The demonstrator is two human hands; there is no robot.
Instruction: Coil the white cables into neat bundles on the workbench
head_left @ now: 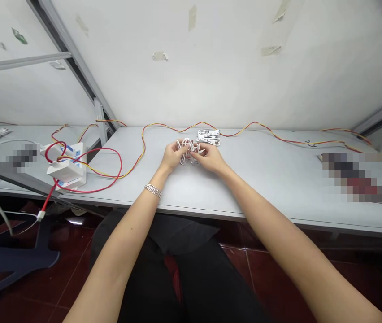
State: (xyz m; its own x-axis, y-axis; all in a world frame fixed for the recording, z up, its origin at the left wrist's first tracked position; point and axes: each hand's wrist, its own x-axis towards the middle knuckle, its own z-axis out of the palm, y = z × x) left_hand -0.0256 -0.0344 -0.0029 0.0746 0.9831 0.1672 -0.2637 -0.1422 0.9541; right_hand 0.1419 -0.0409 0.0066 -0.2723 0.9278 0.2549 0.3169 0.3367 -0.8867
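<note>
A coiled white cable (188, 156) is held between both hands above the middle of the grey table. My left hand (173, 154) grips its left side, thumb on top of the loops. On the right side my right hand (211, 158) has its thumb and fingers closed on the same coil. Just behind my right hand, a second bundle of white cable (208, 137), bound with a dark tie, lies on the table (191, 193). The fingertips under the coil are partly hidden.
Red and yellow wires (157, 124) wind along the table's back edge. A power strip (80, 166) with white plugs and a looped red cable stands at left. Blurred items (359, 179) lie at right. A metal frame post (73, 58) rises at left.
</note>
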